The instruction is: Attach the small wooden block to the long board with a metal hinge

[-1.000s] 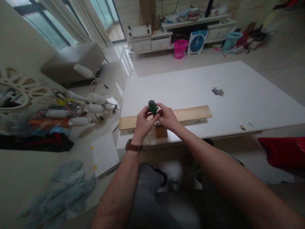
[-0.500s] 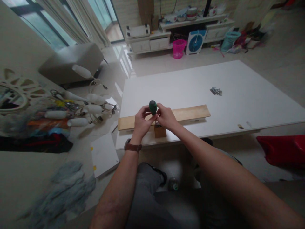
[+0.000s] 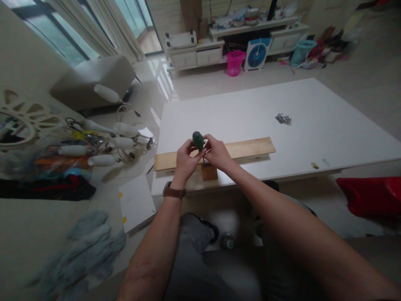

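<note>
A screwdriver (image 3: 198,141) with a green handle and dark end points downward between my two hands, tilted a little to the left. My left hand (image 3: 186,161), with a brown watch strap at its wrist, is closed about the handle's left side. Fingers of my right hand (image 3: 218,154) close in from the other side, low on the handle near the shaft. Beneath them, a small brown wooden block (image 3: 209,173) meets a long pale wooden board (image 3: 250,147). Metal shows at the block's top, but the tip of the screwdriver is hard to make out.
The board lies across the white tabletop (image 3: 313,108). Several metal brackets (image 3: 283,119) lie farther back, and small bits (image 3: 315,165) near the front edge. A white panel (image 3: 137,204) is at lower left. Lamps with white shades (image 3: 123,143) crowd the left side; a red object (image 3: 369,196) is right.
The screwdriver's handle has leaned slightly to the left. Both hands stay at nearly the same place over the block, and the board has not visibly moved on the table.
</note>
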`<action>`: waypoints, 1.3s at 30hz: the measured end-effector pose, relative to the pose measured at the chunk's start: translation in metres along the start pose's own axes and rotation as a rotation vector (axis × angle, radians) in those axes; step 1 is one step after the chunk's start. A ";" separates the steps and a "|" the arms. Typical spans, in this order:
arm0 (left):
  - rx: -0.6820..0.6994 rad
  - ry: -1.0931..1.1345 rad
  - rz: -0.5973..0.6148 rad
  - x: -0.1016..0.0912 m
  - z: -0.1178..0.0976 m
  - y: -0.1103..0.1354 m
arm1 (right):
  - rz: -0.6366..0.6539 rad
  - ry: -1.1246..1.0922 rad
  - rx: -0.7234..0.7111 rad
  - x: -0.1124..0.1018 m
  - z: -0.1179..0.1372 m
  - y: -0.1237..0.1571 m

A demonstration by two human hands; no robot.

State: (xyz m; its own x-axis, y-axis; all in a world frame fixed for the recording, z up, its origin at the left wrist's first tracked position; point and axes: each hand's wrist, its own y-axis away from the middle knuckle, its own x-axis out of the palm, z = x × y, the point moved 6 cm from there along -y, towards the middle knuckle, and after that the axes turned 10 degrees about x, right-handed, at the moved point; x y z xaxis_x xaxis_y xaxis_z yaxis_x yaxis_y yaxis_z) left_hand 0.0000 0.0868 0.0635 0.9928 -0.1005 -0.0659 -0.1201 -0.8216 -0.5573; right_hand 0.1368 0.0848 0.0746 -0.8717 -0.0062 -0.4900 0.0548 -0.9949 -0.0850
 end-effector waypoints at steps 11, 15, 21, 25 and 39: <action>0.045 0.000 0.017 -0.002 -0.003 0.002 | 0.055 -0.029 -0.019 0.001 0.004 0.000; 0.046 -0.070 -0.003 -0.004 -0.002 0.002 | 0.036 -0.006 0.001 0.000 0.004 0.000; 0.006 -0.091 -0.002 -0.005 -0.003 0.002 | 0.007 0.018 0.004 -0.002 0.005 0.000; 0.002 -0.052 0.012 -0.004 -0.005 0.002 | 0.036 -0.043 -0.002 -0.001 0.005 0.000; 0.004 -0.126 0.002 -0.006 -0.007 0.002 | 0.004 -0.002 0.009 -0.001 0.003 -0.001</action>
State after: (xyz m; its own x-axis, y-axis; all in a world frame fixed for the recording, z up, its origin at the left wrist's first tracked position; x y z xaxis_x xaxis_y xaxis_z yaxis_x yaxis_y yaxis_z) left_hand -0.0067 0.0820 0.0685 0.9849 -0.0309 -0.1702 -0.1225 -0.8189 -0.5607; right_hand 0.1361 0.0854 0.0772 -0.8724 -0.0099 -0.4888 0.0534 -0.9957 -0.0751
